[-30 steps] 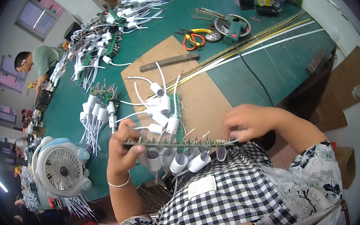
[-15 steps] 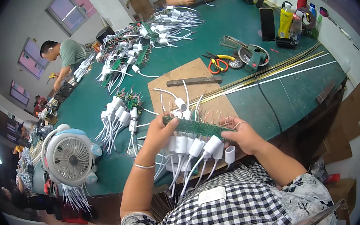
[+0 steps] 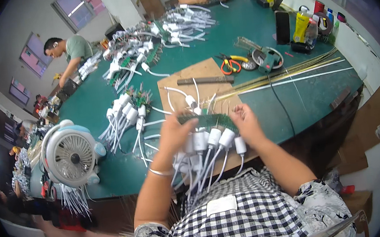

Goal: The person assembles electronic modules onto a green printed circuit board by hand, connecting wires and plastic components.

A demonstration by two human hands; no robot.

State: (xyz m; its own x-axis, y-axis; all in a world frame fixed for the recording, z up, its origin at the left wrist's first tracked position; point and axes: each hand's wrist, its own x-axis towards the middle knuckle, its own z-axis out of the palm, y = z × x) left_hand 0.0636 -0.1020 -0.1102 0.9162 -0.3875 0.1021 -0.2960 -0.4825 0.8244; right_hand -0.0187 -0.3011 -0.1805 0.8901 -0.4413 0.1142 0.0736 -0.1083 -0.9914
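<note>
A long green circuit board (image 3: 209,120) is held level above the near edge of the table. My left hand (image 3: 177,132) is closed on its left end, thumb along the front. At the board's right end, my right hand (image 3: 247,124) has its fingers pinched together among thin wires; what lies between them is too blurred to make out. White cylindrical lamp holders (image 3: 226,138) with white cables hang in a row from the board's near side. Another white holder (image 3: 191,101) lies just beyond the board.
A brown board (image 3: 185,73) lies under the work, bearing a dark bar (image 3: 204,80). Left are a bundle of white holders (image 3: 126,109) and a fan (image 3: 71,156). Beyond sit orange-handled pliers (image 3: 230,66), a soldering tool (image 3: 267,61) and long rods (image 3: 296,74). Two people work farther off.
The board has turned more level. My right hand has risen from a flatter hold at its end to a pinch above it. The view has shifted slightly.
</note>
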